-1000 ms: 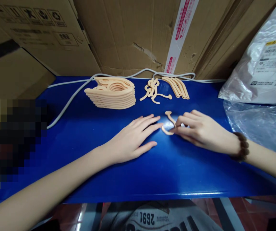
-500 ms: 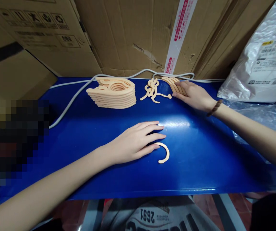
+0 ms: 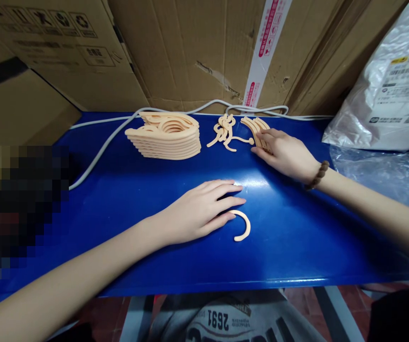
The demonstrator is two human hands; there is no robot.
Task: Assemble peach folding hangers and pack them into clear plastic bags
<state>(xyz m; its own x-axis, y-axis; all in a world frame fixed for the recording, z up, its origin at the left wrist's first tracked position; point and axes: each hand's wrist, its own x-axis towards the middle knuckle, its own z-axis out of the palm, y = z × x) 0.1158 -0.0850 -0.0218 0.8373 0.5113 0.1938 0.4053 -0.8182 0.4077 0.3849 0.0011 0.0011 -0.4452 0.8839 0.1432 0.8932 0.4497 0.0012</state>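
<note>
Head view: the left hand (image 3: 197, 211) is laid flat and open on the blue bench (image 3: 290, 237), its fingertips touching one end of a curved hook (image 3: 242, 225), whose open side is turned toward that hand. Well beyond the hook, the right hand (image 3: 286, 153) is spread with fingers resting on a row of curved strips (image 3: 256, 127); nothing is gripped.

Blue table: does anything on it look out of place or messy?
Mostly tidy. One curved hook lies alone by the left hand, far from the rest. The small hook pile is tangled, unlike the neat stack and the strips under the right hand.
</note>
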